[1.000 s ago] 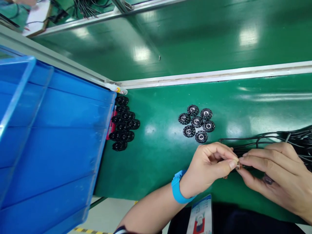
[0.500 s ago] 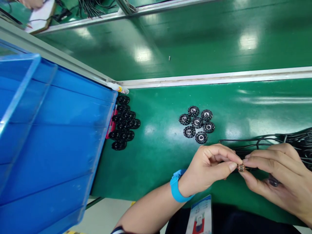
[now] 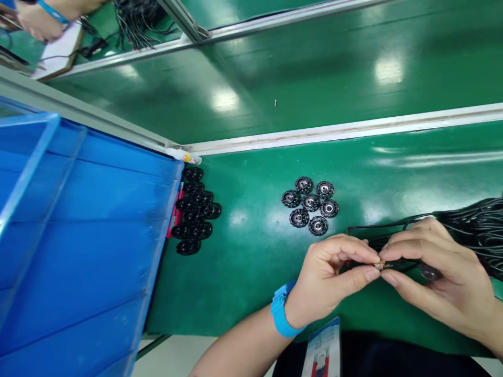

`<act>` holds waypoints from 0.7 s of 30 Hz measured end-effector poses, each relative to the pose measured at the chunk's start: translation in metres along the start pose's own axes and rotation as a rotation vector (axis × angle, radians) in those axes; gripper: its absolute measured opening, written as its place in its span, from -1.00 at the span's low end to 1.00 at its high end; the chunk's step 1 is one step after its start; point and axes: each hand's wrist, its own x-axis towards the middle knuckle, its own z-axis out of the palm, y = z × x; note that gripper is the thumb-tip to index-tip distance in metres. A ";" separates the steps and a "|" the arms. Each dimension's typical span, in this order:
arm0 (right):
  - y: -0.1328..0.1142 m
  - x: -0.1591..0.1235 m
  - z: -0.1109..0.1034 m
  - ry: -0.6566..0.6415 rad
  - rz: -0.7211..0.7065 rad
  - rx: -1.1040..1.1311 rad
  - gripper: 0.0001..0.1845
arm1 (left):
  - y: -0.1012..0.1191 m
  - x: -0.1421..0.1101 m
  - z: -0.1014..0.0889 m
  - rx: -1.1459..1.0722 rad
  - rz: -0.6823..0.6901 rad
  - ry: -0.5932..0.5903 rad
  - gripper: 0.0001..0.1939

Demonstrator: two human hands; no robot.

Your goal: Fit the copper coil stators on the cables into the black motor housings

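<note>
My left hand, with a blue wristband on its wrist, pinches a tiny copper-coloured part between thumb and forefinger. My right hand meets it from the right, its fingertips closed on the same part and on a thin black wire. Both hands hover just above the green bench. Several round black discs with silver centres lie in a cluster just beyond my left hand.
A big blue plastic crate fills the left side. A pile of black discs lies against its wall. A bundle of black cables spreads at the right. Another person's hand works at the far top left.
My hands have shifted slightly up and left and pressed closer together around the small part. The view has tilted, so the crate and discs sit a little lower.
</note>
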 end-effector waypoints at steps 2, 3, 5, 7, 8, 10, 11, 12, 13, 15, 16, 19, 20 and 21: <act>0.000 -0.001 -0.001 -0.003 0.024 0.011 -0.89 | 0.001 0.000 0.001 0.002 0.030 -0.021 -0.87; 0.001 -0.002 -0.003 -0.015 0.035 0.021 -0.90 | 0.001 0.000 0.001 -0.015 0.038 -0.034 -0.89; 0.003 -0.002 -0.009 -0.056 0.059 0.053 -0.85 | 0.002 0.000 0.001 -0.075 0.039 -0.043 -0.91; 0.005 -0.003 -0.014 -0.102 0.081 0.082 -0.76 | 0.001 0.001 0.001 -0.117 0.013 -0.035 -0.91; 0.006 -0.003 -0.017 -0.116 0.086 0.086 -0.72 | 0.001 0.001 0.000 -0.126 -0.007 -0.024 -0.90; 0.007 -0.002 -0.019 -0.120 0.077 0.072 -0.71 | 0.000 0.000 -0.001 -0.132 -0.057 -0.009 -0.85; 0.007 -0.002 -0.018 -0.113 0.063 0.060 -0.72 | -0.001 0.000 -0.001 -0.133 -0.081 -0.004 -0.81; 0.007 -0.001 -0.018 -0.103 0.044 0.047 -0.73 | -0.001 0.000 -0.001 -0.131 -0.102 -0.002 -0.78; 0.006 -0.001 -0.016 -0.090 0.021 0.037 -0.76 | -0.002 0.000 -0.002 -0.128 -0.120 0.000 -0.75; 0.004 0.000 -0.014 -0.067 -0.018 0.016 -0.81 | -0.002 -0.001 -0.002 -0.122 -0.139 0.005 -0.73; 0.003 0.000 -0.013 -0.062 -0.028 0.003 -0.82 | -0.002 -0.001 -0.002 -0.123 -0.139 0.007 -0.74; 0.000 -0.002 -0.009 -0.053 -0.029 -0.055 -0.86 | -0.002 -0.001 -0.002 -0.150 -0.118 -0.007 -0.80; -0.001 -0.003 -0.008 -0.051 -0.031 -0.073 -0.87 | -0.002 -0.001 -0.002 -0.164 -0.113 -0.015 -0.82; -0.002 -0.004 -0.007 -0.051 -0.033 -0.088 -0.87 | -0.002 -0.001 -0.002 -0.179 -0.112 -0.018 -0.83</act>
